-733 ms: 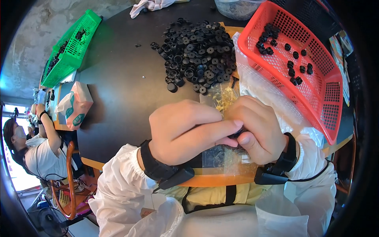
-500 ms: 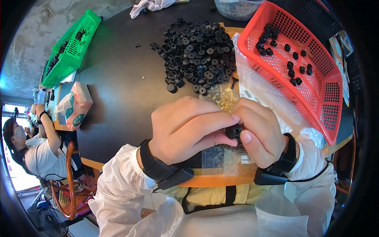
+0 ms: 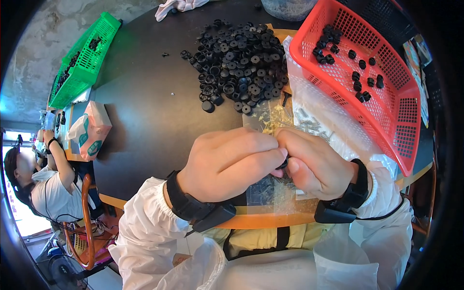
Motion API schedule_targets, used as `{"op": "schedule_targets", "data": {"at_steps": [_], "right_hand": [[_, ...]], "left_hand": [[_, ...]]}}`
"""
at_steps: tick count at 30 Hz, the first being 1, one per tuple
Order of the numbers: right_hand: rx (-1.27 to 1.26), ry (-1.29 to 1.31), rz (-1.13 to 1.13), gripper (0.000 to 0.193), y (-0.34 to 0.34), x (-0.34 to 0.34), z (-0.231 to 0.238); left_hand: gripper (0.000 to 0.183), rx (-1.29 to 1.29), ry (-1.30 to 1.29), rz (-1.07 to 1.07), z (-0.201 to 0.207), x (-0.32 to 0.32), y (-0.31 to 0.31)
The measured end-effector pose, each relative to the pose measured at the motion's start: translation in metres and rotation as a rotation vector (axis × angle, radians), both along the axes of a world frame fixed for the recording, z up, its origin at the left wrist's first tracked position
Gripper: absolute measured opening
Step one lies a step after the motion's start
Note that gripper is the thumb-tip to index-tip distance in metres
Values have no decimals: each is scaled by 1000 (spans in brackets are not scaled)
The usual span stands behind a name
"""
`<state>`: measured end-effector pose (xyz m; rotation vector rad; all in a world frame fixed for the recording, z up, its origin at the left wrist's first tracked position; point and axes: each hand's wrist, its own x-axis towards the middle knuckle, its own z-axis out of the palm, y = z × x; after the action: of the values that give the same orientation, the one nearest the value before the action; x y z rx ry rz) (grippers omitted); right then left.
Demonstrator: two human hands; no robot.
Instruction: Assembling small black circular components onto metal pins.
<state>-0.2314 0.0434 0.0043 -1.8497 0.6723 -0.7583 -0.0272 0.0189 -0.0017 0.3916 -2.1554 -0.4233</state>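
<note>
L hand [image 3: 229,164] & R hand [image 3: 319,164]: fingertips nearly closed, pinching 1 small blk part [image 3: 284,163] betw. them, nearer wearer than blk pile [image 3: 237,67]. Vs 0.5 s ago: part's hollow end now mostly covered; metal pcs [image 3: 311,125] beyond R hand more exposed. Judged: 2-hand work on part ongoing.

Mottled grey wall [image 3: 36,53], upper left. Dark tabletop [image 3: 137,121] fills the middle; near edge [image 3: 261,222] orange-tan, curved by lens. Left: orange-brown chair [image 3: 88,222]. Beyond it, glaring white window or doorway [image 3: 21,220].
</note>
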Motion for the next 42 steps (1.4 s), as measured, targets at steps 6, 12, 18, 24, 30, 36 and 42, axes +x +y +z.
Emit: {"op": "schedule_targets", "data": {"at_steps": [6, 12, 18, 24, 30, 36, 42], "right_hand": [[26, 29, 34, 15, -2, 0, 1], [7, 29, 47, 16, -3, 0, 0], [79, -35, 64, 15, 0, 2, 1], [-98, 91, 28, 28, -6, -8, 12], [-9, -61, -13, 43, -7, -1, -5], [-131, -68, 2, 34, -7, -8, 1], [-357, -50, 30, 25, -4, -5, 5]], "left_hand": [[34, 24, -55, -37, 1, 2, -1], [26, -39, -105, -119, 8, 5, -9], [27, -31, -124, -218, 9, 10, -15], [30, 278, 89, -146, 3, 11, -11], [41, 209, 36, -193, 3, 12, -10], [36, 159, 16, -13, 15, 5, -2], [34, 42, 137, -176, 0, 2, -6]]}}
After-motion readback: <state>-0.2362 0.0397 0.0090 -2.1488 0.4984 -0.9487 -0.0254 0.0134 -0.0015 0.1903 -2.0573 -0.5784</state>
